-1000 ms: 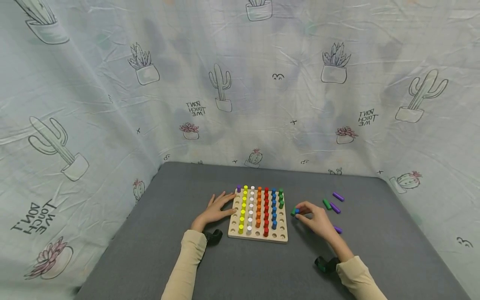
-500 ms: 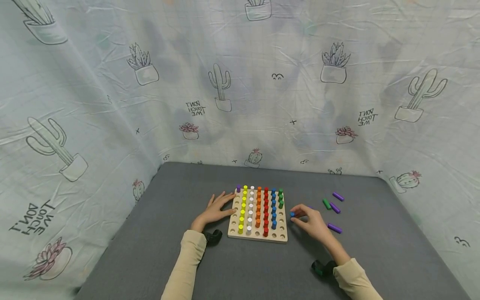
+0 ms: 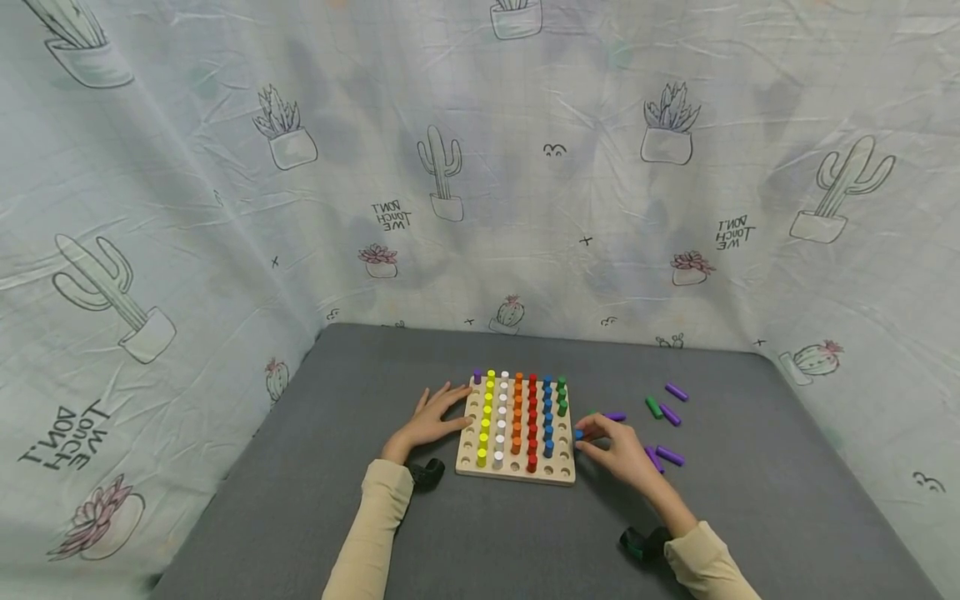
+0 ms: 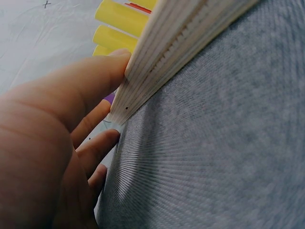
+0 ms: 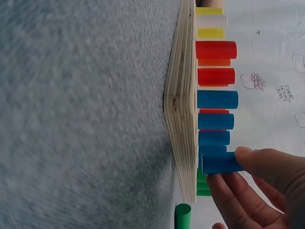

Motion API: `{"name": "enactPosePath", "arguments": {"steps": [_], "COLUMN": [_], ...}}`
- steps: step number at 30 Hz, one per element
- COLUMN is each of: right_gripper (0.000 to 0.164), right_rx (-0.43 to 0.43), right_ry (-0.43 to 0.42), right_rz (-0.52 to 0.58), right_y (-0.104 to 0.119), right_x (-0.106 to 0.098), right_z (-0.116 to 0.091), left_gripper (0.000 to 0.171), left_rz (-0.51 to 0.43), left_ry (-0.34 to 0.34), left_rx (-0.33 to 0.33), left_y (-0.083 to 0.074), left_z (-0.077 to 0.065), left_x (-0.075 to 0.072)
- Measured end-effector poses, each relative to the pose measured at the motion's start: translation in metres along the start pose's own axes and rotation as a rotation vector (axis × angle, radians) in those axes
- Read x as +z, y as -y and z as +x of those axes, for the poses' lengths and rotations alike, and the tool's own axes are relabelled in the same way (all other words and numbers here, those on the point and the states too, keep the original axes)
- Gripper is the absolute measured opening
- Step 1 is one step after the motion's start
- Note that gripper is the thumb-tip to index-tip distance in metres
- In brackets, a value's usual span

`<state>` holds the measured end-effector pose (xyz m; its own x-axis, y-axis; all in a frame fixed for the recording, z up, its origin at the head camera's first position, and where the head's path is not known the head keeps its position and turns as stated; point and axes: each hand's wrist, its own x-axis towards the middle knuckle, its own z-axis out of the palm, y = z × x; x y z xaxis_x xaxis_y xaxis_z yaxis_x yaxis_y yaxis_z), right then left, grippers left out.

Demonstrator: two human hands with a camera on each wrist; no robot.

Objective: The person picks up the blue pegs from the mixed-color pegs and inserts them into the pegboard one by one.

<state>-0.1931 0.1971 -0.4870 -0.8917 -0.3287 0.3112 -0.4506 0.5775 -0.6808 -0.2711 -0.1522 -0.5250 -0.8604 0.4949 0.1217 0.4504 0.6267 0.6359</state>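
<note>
A wooden pegboard [image 3: 517,478] bears rows of yellow, white, orange, red, blue and green pegs, plus a single purple peg [image 3: 477,377] at its back left corner. My left hand [image 3: 429,422] rests against the board's left edge with fingers fairly straight; in the left wrist view the thumb touches the board's side [image 4: 157,57]. At the board's right edge, my right hand [image 3: 624,450] pinches a blue peg [image 5: 220,163] between thumb and fingers. That peg is held beside the row of blue pegs [image 5: 217,99], tilted sideways in the right wrist view.
Loose purple pegs [image 3: 670,456] and a green peg [image 3: 653,407] lie right of the board. Another green peg [image 5: 182,217] lies on the grey table [image 3: 390,358] near the board's right side. A printed cloth [image 3: 480,192] hangs behind the table.
The right hand has moved left to the board's edge with the blue peg. A green peg that it held earlier now lies on the table. The left hand stays put.
</note>
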Motion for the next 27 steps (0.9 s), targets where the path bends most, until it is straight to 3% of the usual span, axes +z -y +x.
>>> {"name": "enactPosePath", "arguments": {"steps": [9, 21, 27], "right_gripper": [0.021, 0.021, 0.021], "right_rx": [0.001, -0.013, -0.08], "right_ry": [0.039, 0.064, 0.063], "right_rz": [0.017, 0.053, 0.042], "right_y": [0.001, 0.008, 0.011], "right_x": [0.006, 0.013, 0.018], "right_z": [-0.002, -0.005, -0.006], "left_gripper": [0.064, 0.063, 0.062], "left_rz": [0.006, 0.013, 0.005], "left_ry": [0.018, -0.002, -0.009], "left_rx": [-0.036, -0.032, -0.02], "left_y": [-0.003, 0.0, -0.001], "left_z": [0.0, 0.001, 0.0], "left_x": [-0.002, 0.0, 0.001]}}
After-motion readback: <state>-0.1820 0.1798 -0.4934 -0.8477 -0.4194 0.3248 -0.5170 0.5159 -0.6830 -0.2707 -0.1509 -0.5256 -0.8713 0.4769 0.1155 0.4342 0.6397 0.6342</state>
